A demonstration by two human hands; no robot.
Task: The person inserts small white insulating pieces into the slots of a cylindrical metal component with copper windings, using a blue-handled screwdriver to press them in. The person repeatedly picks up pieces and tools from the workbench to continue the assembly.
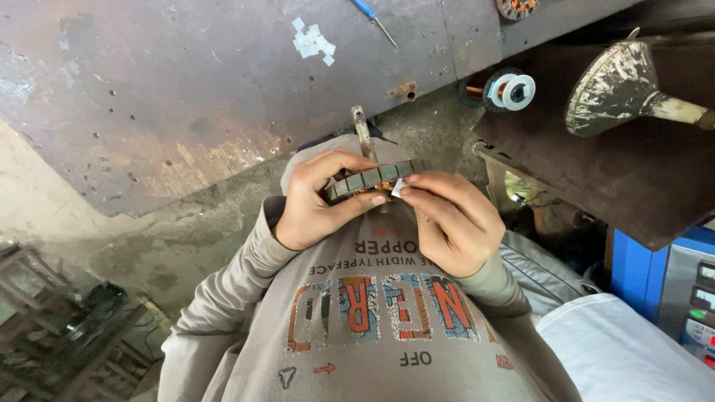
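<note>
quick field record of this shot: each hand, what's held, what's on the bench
left hand: grips the ring-shaped motor stator
right hand: pinches a small white paper slip at the stator's edge
stator: grey laminated rim, copper winding inside
bench: rusty metal, white paper pieces, blue-handled screwdriver
right side: wire spool

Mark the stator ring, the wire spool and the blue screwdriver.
stator ring (370,179), head view, on its outer laminated band between the hands
wire spool (512,91), head view, on its white flange
blue screwdriver (364,9), head view, on its handle
</note>
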